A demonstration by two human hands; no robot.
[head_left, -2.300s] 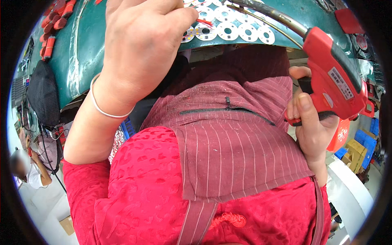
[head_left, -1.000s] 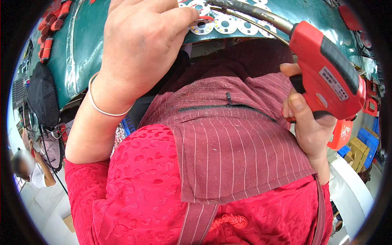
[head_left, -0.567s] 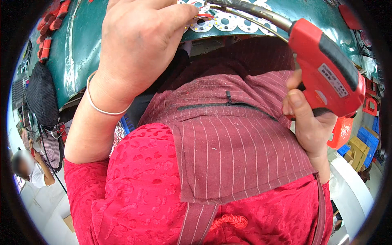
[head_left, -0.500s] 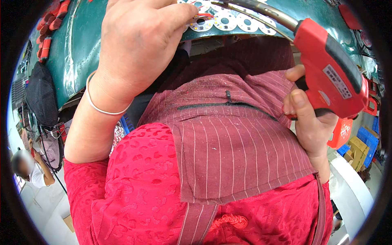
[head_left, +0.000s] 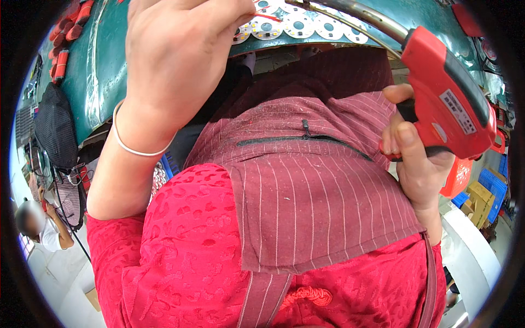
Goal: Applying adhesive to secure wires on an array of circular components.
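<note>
My left hand [head_left: 175, 60] is closed in a pinch over the near edge of the table, holding a thin red wire [head_left: 267, 17] that sticks out to the right of the fingertips. Below the wire lie round white LED boards [head_left: 298, 34], joined in rows, with small yellow chips and a hole in each middle. Wrapped round the handle of a red and black soldering gun [head_left: 432, 71] is my right hand [head_left: 413, 145]. The gun's long metal barrel and a thin feed tube beside it reach left over the boards, their tips near the top edge of the view.
A green mat [head_left: 109, 65] covers the table. Bundles of red wire [head_left: 61, 63] lie at its left side. A black mesh bag [head_left: 56, 126] hangs by the left edge. Blue crates [head_left: 496, 188] and a cardboard box [head_left: 480, 201] stand at right. Another person [head_left: 46, 224] is far left.
My left hand has shifted slightly left with the red wire, uncovering more of the boards. The soldering gun has moved a little to the right and down.
</note>
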